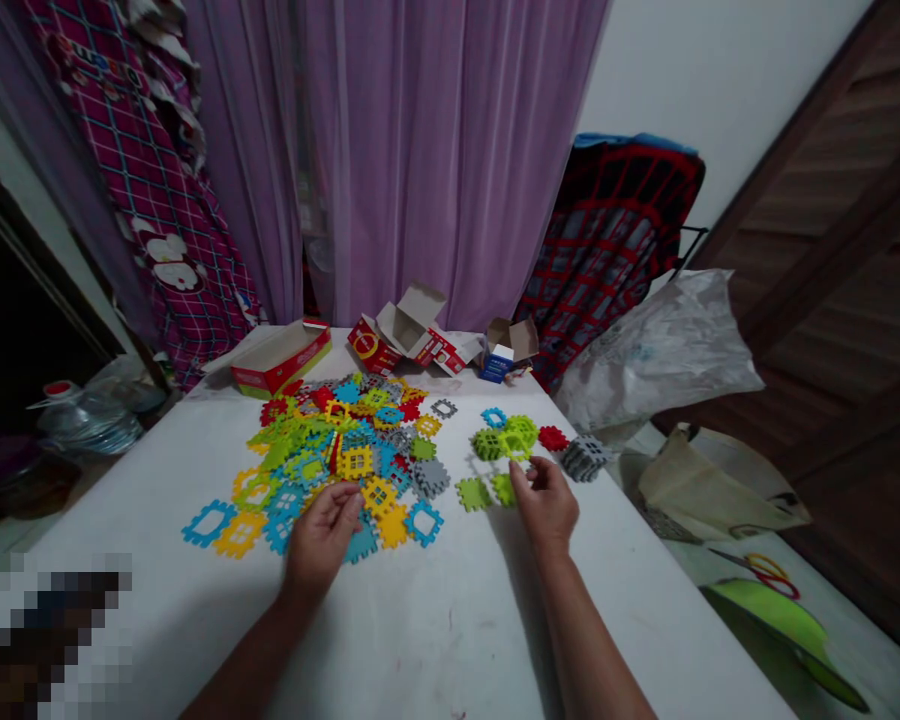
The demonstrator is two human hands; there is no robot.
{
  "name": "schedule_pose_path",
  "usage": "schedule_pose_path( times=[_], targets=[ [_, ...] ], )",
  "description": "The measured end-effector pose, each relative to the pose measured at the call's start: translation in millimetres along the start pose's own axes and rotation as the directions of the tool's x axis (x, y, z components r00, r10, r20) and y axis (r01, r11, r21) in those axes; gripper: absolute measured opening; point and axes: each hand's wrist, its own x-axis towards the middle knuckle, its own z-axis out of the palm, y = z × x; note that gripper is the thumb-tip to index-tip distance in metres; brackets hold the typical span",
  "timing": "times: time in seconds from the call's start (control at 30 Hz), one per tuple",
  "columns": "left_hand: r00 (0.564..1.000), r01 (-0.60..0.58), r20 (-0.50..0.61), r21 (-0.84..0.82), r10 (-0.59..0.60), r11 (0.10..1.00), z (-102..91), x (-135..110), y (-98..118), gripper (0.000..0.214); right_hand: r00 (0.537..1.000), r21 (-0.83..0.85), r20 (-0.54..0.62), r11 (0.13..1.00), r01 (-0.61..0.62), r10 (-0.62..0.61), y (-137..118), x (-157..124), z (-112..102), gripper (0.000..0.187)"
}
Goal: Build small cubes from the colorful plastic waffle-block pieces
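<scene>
Right hand [547, 500]: thumb and fingertips brought close together beside a light-green frame tile [508, 447]; whether the tile is pinched cannot be told. Left hand [326, 525]: fingers curled, thumb drawn toward them, at the near side of the main tile pile [356, 462]; whether anything is held cannot be told.

Light-green group: frame tile placed just beside a stack of light-green tiles [487, 446]; a solid light-green tile [473, 493] laid flat nearer the wearer. Around it: blue frame tile [485, 419] behind; red tile [553, 439] to the right; grey tile stack [585, 457] set near the table's right edge.

Main pile: blue, yellow, green, red and grey interlocking tiles, heaped and overlapping. A strip of white tabletop [435, 640] is left between pile and green group, widening between the forearms toward the wearer.

Far edge: lined with a red-and-green box tray [281, 362], opened red cartons [375, 345] and a blue carton [497, 365]. Beyond the right edge: scissors [784, 583].
</scene>
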Motion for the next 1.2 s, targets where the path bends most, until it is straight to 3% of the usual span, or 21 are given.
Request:
schedule_pose_path(
  times=[0.13,0.27,0.5,0.67,1.2],
  targets=[
    [0.994,-0.081,-0.069,0.094,0.088,0.992,-16.3,12.1,-14.8,0.046,0.997,-0.137,-0.016,0.987,-0.082,0.081,13.7,44.2,5.0,0.058],
    [0.986,-0.055,-0.146,0.151,0.077,0.987,-27.9,21.0,-25.7,0.050,0.995,-0.198,0.018,0.976,-0.093,0.098,22.4,60.2,19.2,0.052],
    [0.989,0.037,-0.144,0.122,-0.019,0.992,-36.2,29.0,-40.1,0.054,1.000,-0.182,-0.020,0.983,-0.017,0.013,33.3,66.3,32.5,0.051],
    [0.981,0.113,-0.178,0.181,-0.080,0.977,-35.5,29.5,-38.8,0.055,1.000,-0.200,-0.011,0.980,-0.008,0.006,33.5,66.3,33.9,0.046],
    [0.987,0.096,-0.144,0.202,-0.067,0.975,-34.6,27.8,-26.5,0.055,0.998,-0.216,0.028,0.975,-0.051,0.059,31.8,67.7,33.1,0.045]
  ],
)
